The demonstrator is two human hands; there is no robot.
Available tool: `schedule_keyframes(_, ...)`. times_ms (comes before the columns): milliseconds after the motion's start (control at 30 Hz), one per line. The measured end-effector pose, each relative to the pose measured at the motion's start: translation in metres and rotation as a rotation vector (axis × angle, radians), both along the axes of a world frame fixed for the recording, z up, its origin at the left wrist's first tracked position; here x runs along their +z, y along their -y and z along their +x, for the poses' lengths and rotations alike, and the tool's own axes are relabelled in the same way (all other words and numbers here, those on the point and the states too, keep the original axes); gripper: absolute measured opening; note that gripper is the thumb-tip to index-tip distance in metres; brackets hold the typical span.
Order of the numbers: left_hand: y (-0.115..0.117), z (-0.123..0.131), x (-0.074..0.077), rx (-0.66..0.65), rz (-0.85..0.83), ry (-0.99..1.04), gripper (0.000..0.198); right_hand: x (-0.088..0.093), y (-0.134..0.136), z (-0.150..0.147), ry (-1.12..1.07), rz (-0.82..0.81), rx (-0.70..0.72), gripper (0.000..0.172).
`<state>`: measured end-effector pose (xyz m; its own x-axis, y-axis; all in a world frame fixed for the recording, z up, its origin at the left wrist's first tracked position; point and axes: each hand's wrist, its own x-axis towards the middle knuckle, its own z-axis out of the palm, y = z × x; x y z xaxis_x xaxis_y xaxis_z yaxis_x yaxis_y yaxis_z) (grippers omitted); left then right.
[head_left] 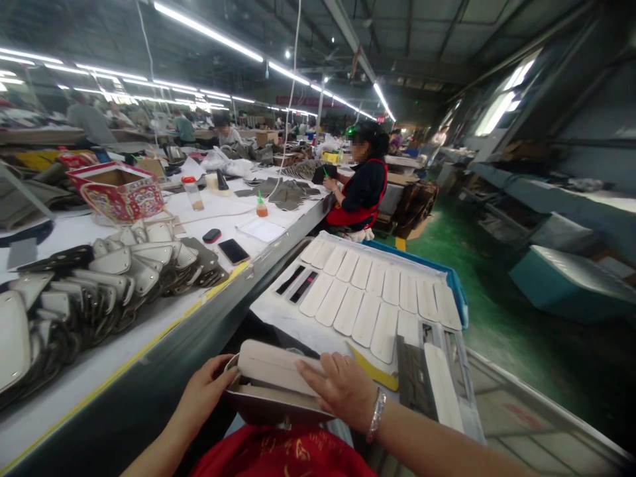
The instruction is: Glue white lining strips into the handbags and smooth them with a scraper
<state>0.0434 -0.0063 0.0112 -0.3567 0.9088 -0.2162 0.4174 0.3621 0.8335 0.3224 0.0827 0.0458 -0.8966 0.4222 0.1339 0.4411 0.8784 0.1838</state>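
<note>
One panel (275,366) (under right grip (348,391)) | one case (273,404), left grip (213,383) holding

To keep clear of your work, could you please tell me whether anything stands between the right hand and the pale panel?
Nothing visible does: the right hand directly touches the pale panel at the opening of the case.

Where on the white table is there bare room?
Bare strip: between the piled panels and yellow edge tape. Smaller patch, cord alongside: between the red-lidded jar and green-tipped bottle. Crowded: beyond that bottle, under dark cut pieces.
</note>
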Motion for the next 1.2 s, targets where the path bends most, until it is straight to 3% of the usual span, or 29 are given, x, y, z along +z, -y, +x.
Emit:
schedule_keyframes(167, -0.009, -0.007, 0.002, -0.077, 0.023, -0.160, 0.031, 0.011, 0.001, 0.004, 0.102, -0.113, 0.074, 0.083)
schedule_keyframes(400, -0.012, -0.011, 0.015, -0.289, 0.022, -0.361, 0.026, 0.020, 0.004, -0.016, 0.248, -0.153, -0.039, 0.074)
schedule_keyframes(600, -0.016, -0.011, 0.022, -0.339, 0.018, -0.395, 0.023, 0.024, 0.008, -0.018, 0.312, -0.153, -0.039, 0.066)
schedule_keyframes(900, -0.024, -0.004, 0.017, -0.429, -0.008, -0.658, 0.039, 0.025, 0.000, -0.036, 0.403, -0.214, 0.016, 0.071)
schedule_keyframes(1200, -0.034, -0.018, 0.017, -0.722, 0.031, -0.666, 0.032, 0.027, -0.014, -0.047, 0.420, -0.301, 0.012, 0.082)
